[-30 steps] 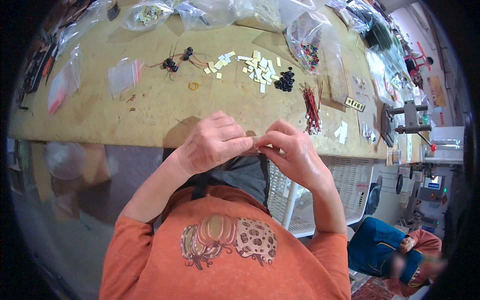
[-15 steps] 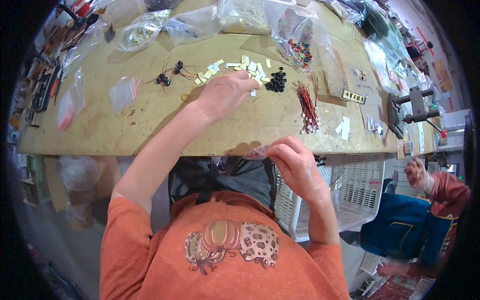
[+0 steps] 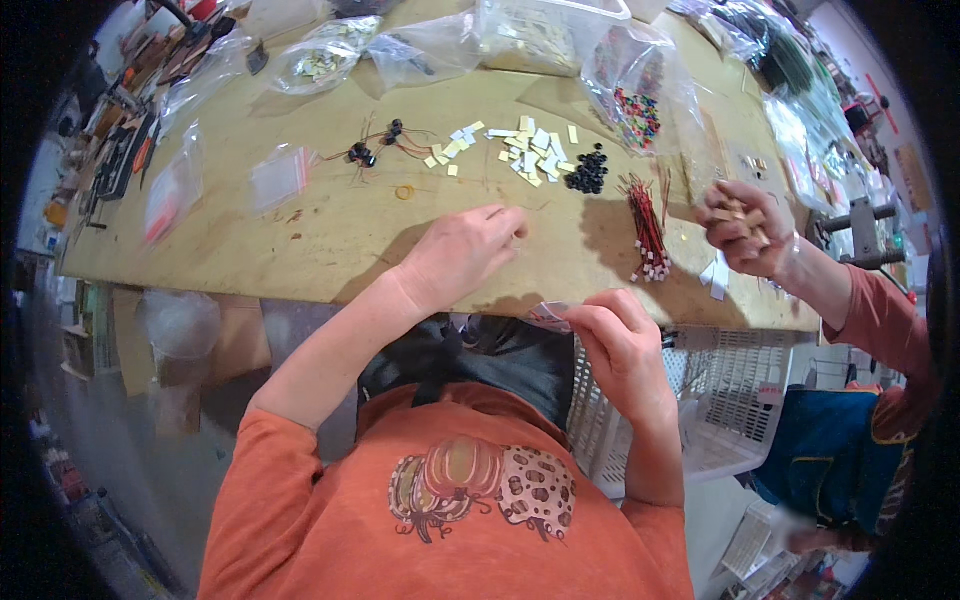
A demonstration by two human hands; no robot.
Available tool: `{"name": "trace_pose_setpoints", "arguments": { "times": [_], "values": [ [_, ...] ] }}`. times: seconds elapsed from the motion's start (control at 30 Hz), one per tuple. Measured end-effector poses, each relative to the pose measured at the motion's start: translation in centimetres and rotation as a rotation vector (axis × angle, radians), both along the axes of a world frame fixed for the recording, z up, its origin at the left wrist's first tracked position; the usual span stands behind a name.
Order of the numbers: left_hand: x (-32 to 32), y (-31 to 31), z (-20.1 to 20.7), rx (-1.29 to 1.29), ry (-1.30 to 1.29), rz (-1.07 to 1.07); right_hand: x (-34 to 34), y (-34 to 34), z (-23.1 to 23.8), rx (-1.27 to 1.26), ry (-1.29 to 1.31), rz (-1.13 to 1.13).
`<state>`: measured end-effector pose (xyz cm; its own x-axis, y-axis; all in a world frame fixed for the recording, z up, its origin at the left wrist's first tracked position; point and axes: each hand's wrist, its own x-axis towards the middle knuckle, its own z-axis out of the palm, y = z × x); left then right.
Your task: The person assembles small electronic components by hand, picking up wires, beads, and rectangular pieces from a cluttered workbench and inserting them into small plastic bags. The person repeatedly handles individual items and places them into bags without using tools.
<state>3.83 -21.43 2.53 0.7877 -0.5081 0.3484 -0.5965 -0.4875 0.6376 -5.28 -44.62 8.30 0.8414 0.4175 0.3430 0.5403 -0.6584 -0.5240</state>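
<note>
My right hand pinches a small clear plastic bag at the table's front edge, with a bit of red showing in it. Just behind the bag and to its left, my left hand hovers over the table, fingers bent together; anything between them is hidden. Beyond that hand lies a loose pile of white and cream rectangular pieces. Small black round parts are heaped to the right of the pile. Farther right is a bundle of red and black wires with white connectors.
At the right, another person's hand holds several tan pieces over the table. Black parts with thin wires and a small zip bag lie left. Bags and a clear plastic tub line the back. A white basket stands below the edge.
My left hand has drawn back from the pile toward the bag. The other person's hand has come in over the table's right side with tan pieces. The view has shifted slightly.
</note>
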Motion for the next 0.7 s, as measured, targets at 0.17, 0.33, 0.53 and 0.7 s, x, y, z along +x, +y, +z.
{"name": "trace_pose_setpoints", "arguments": {
  "times": [0.17,0.33,0.53,0.7],
  "values": [
    [3.7,4.5,0.9,0.006,0.126,0.277,0.4,1.4,0.2,0.007,-0.033,0.057],
    [6.9,6.1,0.2,0.097,0.134,0.266,0.7,2.8,0.3,0.023,-0.053,0.102],
    [5.7,6.1,0.2,0.058,-0.012,0.227,1.1,3.8,0.5,0.020,-0.035,0.108],
    [3.8,5.4,1.1,-0.207,0.196,0.196,2.1,5.1,0.3,0.025,-0.061,0.102]
  ]
}}
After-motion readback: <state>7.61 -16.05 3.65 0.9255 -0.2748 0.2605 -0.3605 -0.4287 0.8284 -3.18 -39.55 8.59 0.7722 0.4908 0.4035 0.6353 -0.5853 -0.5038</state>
